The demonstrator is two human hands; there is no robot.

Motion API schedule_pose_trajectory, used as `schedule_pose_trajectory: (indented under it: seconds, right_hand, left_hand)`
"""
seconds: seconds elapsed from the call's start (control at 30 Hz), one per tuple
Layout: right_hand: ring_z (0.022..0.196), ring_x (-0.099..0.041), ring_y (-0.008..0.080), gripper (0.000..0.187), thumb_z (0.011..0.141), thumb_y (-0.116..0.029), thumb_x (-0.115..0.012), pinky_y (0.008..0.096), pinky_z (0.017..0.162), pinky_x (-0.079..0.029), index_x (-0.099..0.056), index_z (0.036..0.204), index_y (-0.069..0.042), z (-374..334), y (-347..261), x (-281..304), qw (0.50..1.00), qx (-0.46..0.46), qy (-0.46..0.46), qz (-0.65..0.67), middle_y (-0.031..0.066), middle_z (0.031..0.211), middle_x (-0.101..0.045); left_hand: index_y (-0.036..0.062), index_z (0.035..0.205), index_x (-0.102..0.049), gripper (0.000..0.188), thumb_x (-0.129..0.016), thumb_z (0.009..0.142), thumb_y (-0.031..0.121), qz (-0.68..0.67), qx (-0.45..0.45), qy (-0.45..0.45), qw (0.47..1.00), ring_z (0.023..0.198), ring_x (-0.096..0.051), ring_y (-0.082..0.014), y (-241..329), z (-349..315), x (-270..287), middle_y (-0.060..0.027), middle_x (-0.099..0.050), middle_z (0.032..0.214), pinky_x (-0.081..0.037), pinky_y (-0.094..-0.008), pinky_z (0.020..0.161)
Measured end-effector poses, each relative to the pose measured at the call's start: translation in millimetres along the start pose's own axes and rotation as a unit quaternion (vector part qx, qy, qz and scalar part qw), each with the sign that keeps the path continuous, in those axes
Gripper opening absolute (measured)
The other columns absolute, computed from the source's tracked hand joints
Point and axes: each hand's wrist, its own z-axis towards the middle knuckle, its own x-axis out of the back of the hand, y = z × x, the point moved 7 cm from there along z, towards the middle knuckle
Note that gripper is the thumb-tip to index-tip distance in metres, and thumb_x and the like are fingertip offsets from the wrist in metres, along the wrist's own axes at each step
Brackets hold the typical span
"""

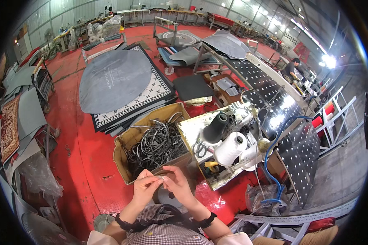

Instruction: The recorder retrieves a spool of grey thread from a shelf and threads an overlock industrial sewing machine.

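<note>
- Red floor [75, 163] is spread through a wide workshop, where mats are stacked and topped by a grey rounded mat [110, 81]
- Above the near side of a cardboard box [120, 161], a small pale piece [162, 178] is held before the torso
- By the fingers of the left hand [144, 186], this piece is pinched at the tips
- Fingers of the right hand [179, 188] are brought up beside it, the index finger raised; whether it is gripped by them too cannot be told at this size
- Inside the box, tangled dark strips [159, 141] are heaped
- To the right, a worktop [188, 127] is occupied by a black thread cone [214, 130] and a white thread cone [230, 150]
</note>
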Motion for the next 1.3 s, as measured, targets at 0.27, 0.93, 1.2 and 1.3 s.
schedule_pose_trajectory:
  seconds: [0.27, 0.93, 1.2, 1.3]
  right_hand:
    - [0.071, -0.051, 0.0062, 0.031, 0.095, -0.009, -0.050, 0.0190, 0.061, -0.040, -0.044, 0.125, -0.004, -1, 10, 5, 1.000, -0.025, -0.017, 0.006, 0.0016, 0.081, -0.056]
    - [0.065, -0.059, 0.0289, 0.006, 0.080, -0.009, -0.065, 0.0355, 0.056, -0.048, -0.065, 0.086, -0.007, -33, -52, -5, 0.846, 0.216, -0.026, -0.488, 0.0095, 0.073, -0.057]
    - [0.067, -0.060, 0.0299, 0.006, 0.078, -0.006, -0.066, 0.0359, 0.058, -0.048, -0.064, 0.083, -0.004, -12, -44, 14, 0.874, 0.175, 0.022, -0.453, 0.0113, 0.074, -0.059]
    - [0.068, -0.060, 0.0284, 0.004, 0.080, -0.009, -0.064, 0.0367, 0.058, -0.048, -0.061, 0.080, -0.006, -30, -38, -12, 0.858, 0.201, -0.039, -0.471, 0.0093, 0.074, -0.057]
  left_hand:
    - [0.0015, 0.085, -0.069, 0.005, -0.067, 0.083, 0.005, -0.107, 0.069, 0.009, 0.992, 0.072, -0.045, -0.0064, -22, 3, 3, 0.0010, -0.050, 0.078, -0.034, -0.0195, 0.063]
    - [0.0035, 0.081, -0.064, 0.003, -0.064, 0.078, 0.005, 0.233, -0.043, -0.110, 0.965, 0.068, -0.054, -0.0233, -21, 8, 14, -0.0077, -0.056, 0.073, -0.043, -0.0303, 0.062]
    - [0.0014, 0.085, -0.068, 0.007, -0.065, 0.085, 0.007, 0.003, 0.118, -0.148, 0.982, 0.064, -0.053, -0.0065, -17, -14, -1, 0.0009, -0.055, 0.072, -0.042, -0.0215, 0.058]
    - [0.0010, 0.086, -0.067, 0.006, -0.065, 0.085, 0.007, 0.019, 0.088, -0.057, 0.994, 0.064, -0.053, -0.0063, -10, -10, 10, 0.0003, -0.055, 0.072, -0.041, -0.0208, 0.057]
